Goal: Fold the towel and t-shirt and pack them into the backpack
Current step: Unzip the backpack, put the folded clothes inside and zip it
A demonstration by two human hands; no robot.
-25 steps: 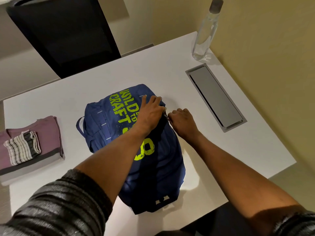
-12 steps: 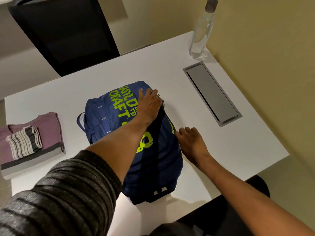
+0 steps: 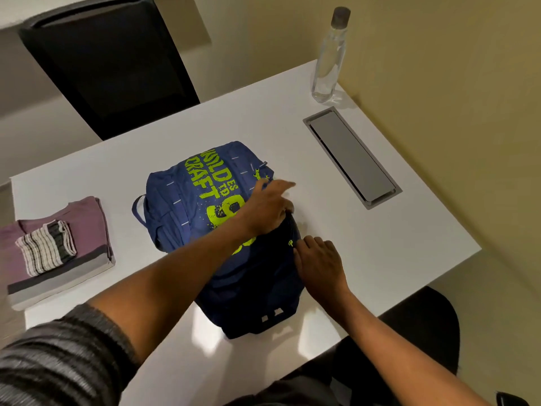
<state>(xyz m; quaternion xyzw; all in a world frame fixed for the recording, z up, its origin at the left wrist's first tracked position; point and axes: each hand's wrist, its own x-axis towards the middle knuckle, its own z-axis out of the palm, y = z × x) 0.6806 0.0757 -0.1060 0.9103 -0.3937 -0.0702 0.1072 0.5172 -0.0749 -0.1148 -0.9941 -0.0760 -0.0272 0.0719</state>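
Observation:
The blue backpack (image 3: 187, 206) with lime-green lettering lies flat in the middle of the white table (image 3: 380, 235). My left hand (image 3: 268, 208) rests on its right side, fingers curled over the edge of a dark gap along the zip, index finger stretched out. My right hand (image 3: 319, 259) sits just below it on the same edge, fingertips pinched at the green zipper pull (image 3: 290, 243). The folded purple t-shirt (image 3: 87, 218) with a grey band lies at the table's left end. On top of it sits the folded striped towel (image 3: 44, 250).
A clear bottle (image 3: 328, 60) stands at the far right corner of the table. A grey cable hatch (image 3: 352, 156) is set into the tabletop on the right. A black chair (image 3: 108, 63) stands behind the table, and a dark seat (image 3: 421, 332) is below its near edge.
My right hand has slid along the backpack's right edge toward me, away from the left hand. A dark gap now shows along that edge. My left hand shifted slightly down the bag.

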